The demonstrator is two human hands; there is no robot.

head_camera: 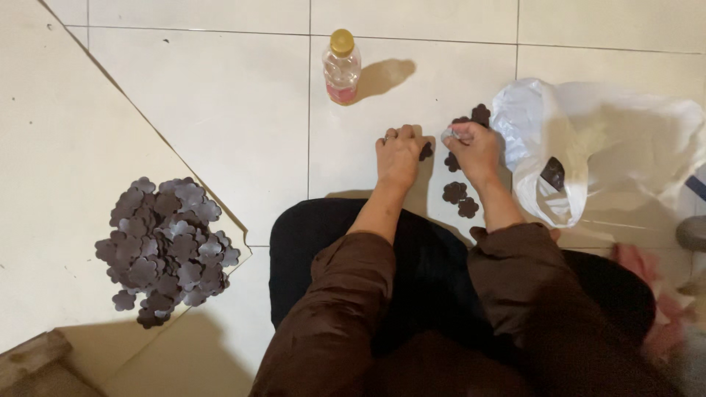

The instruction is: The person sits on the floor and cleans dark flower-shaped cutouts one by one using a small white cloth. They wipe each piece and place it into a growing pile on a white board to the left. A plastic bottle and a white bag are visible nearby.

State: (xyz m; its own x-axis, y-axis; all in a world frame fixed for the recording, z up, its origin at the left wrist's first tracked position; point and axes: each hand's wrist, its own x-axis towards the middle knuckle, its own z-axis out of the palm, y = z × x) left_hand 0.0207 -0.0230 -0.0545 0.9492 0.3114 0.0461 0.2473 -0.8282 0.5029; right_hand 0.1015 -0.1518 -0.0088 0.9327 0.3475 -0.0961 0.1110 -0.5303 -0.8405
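My left hand [398, 155] rests on the tiled floor, fingers curled, pressing on a dark flower-shaped cutout [426, 151] at its right edge. My right hand [474, 148] is closed around a small pale object [447, 135] held at its fingertips, just above more dark flower cutouts. Loose cutouts lie around it: one beyond the hand [480, 114], two nearer my wrist [460, 199]. What the pale object is cannot be made out.
A white plastic bag [588, 147] with dark pieces inside lies at the right. A small clear bottle [341, 66] with a yellow cap stands ahead. A large heap of dark flower cutouts [163, 248] sits on a pale board at the left.
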